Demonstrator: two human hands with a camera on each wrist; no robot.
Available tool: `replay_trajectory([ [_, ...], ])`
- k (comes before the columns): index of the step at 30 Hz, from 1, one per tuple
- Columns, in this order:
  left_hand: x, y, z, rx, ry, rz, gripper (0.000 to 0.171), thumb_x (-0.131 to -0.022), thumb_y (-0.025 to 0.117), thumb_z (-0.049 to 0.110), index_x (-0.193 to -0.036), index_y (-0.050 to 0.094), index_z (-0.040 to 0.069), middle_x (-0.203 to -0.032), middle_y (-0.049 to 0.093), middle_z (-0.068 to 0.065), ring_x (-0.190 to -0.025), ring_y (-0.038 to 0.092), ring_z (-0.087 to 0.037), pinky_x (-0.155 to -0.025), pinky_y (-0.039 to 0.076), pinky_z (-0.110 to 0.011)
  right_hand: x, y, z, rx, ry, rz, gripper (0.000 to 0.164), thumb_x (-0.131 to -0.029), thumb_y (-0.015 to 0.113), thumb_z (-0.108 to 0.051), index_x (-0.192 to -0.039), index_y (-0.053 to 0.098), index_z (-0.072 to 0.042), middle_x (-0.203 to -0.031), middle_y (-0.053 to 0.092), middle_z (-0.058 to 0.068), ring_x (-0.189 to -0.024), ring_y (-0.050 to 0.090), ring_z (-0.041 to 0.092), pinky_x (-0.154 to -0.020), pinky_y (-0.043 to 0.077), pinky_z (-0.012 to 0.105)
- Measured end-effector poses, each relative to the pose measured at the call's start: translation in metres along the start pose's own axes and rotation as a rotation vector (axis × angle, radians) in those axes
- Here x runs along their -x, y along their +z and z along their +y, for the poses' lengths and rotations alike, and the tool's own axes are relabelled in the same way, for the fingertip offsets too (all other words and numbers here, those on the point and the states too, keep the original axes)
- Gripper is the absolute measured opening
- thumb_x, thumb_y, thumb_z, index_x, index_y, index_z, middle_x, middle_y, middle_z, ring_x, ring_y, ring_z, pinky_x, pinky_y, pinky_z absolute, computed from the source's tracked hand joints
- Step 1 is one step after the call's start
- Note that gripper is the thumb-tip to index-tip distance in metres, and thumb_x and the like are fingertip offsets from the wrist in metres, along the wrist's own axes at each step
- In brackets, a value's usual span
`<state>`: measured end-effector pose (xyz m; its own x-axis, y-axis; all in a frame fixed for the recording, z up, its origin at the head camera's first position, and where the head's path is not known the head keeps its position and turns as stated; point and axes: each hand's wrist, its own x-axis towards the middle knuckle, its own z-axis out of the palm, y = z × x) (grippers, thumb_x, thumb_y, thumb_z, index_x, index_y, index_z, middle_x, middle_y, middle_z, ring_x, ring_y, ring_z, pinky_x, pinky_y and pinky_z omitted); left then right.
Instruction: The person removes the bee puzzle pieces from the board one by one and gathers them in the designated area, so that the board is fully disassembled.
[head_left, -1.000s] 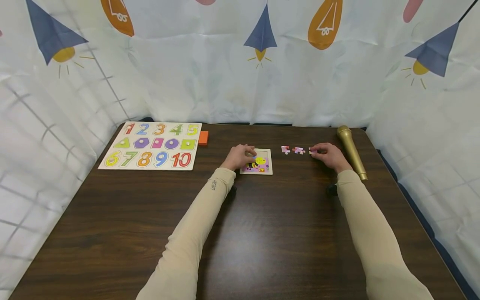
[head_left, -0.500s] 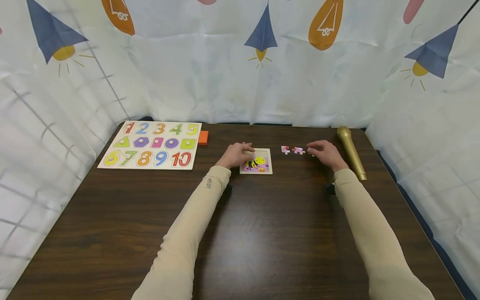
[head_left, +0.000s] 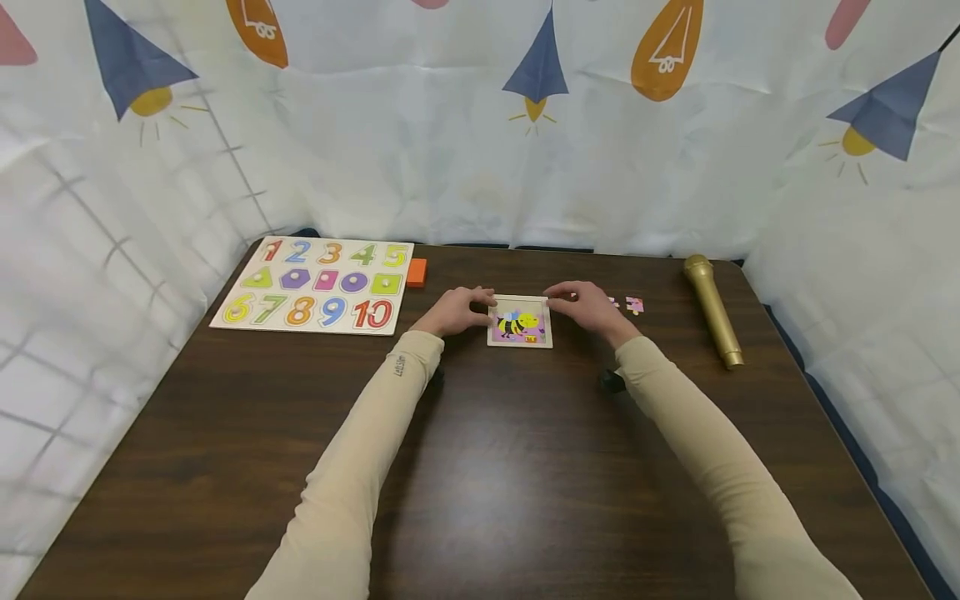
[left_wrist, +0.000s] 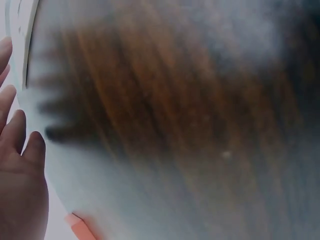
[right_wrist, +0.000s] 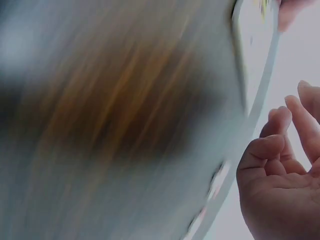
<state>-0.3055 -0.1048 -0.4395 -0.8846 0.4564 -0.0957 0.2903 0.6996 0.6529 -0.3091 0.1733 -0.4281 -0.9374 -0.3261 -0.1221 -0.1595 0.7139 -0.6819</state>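
Observation:
A small square jigsaw puzzle in a pale wooden frame lies flat on the table, showing a yellow bee on purple; bare wood shows along its top. My left hand is at its left edge, fingers extended and thumb apart. At the upper right corner of the frame, my right hand has its fingertips right at the rim, nothing seen between them. In the right wrist view those fingers are loosely bent. Loose puzzle pieces lie to the right, partly hidden behind the right hand.
A wooden number and shape board occupies the back left of the dark table. Beside it sits an orange block. On the right lies a gold microphone-shaped object. A printed white curtain encloses the table's back and sides.
My right hand has left the loose pieces and moved left to the puzzle frame's upper right corner. The left hand has shifted slightly outward, uncovering the bee. The head view has turned slightly left.

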Motion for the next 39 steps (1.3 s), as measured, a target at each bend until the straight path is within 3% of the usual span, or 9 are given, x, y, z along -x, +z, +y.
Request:
replay_trajectory([
  [7, -0.002, 0.007, 0.000, -0.001, -0.023, 0.002, 0.041, -0.090, 0.071, 0.023, -0.128, 0.066, 0.009, -0.148, 0.047, -0.001, -0.143, 0.033, -0.021, -0.116, 0.025, -0.040, -0.013, 0.031, -0.031, -0.006, -0.071, -0.075, 0.037, -0.097, 0.061, -0.032, -0.127, 0.065, -0.011, -0.132, 0.059, 0.011, -0.115, 0.056, 0.032, -0.096, 0.048, 0.046],
  [13, 0.000, 0.008, 0.003, 0.010, -0.035, 0.010, 0.041, -0.090, 0.072, 0.021, -0.129, 0.065, 0.009, -0.148, 0.048, 0.000, -0.142, 0.034, -0.021, -0.116, 0.026, -0.040, -0.021, 0.045, -0.038, -0.012, -0.063, -0.092, 0.037, -0.095, 0.064, -0.032, -0.126, 0.066, -0.011, -0.130, 0.060, 0.010, -0.115, 0.058, 0.031, -0.096, 0.049, 0.045],
  [27, 0.002, 0.009, -0.005, 0.015, -0.026, 0.027, 0.041, -0.090, 0.073, 0.022, -0.128, 0.065, 0.009, -0.148, 0.048, -0.001, -0.141, 0.037, -0.023, -0.115, 0.029, -0.041, -0.022, 0.056, -0.041, 0.008, -0.061, -0.104, 0.033, -0.094, 0.067, -0.025, -0.122, 0.068, -0.010, -0.123, 0.064, 0.009, -0.110, 0.059, 0.029, -0.096, 0.048, 0.042],
  [34, 0.002, 0.008, -0.004, 0.010, -0.024, 0.021, 0.041, -0.089, 0.073, 0.022, -0.128, 0.066, 0.009, -0.147, 0.049, -0.002, -0.140, 0.038, -0.024, -0.114, 0.029, -0.042, -0.023, 0.058, -0.041, 0.064, -0.098, -0.114, 0.035, -0.093, 0.068, -0.019, -0.126, 0.066, -0.010, -0.130, 0.060, 0.010, -0.111, 0.058, 0.031, -0.096, 0.047, 0.044],
  [39, 0.002, 0.006, -0.003, 0.010, -0.013, 0.023, 0.042, -0.089, 0.073, 0.022, -0.128, 0.066, 0.009, -0.147, 0.049, -0.002, -0.140, 0.038, -0.025, -0.114, 0.029, -0.042, -0.023, 0.059, -0.042, 0.101, -0.123, -0.109, 0.035, -0.092, 0.069, -0.016, -0.126, 0.066, -0.008, -0.126, 0.056, 0.014, -0.108, 0.057, 0.030, -0.094, 0.048, 0.043],
])
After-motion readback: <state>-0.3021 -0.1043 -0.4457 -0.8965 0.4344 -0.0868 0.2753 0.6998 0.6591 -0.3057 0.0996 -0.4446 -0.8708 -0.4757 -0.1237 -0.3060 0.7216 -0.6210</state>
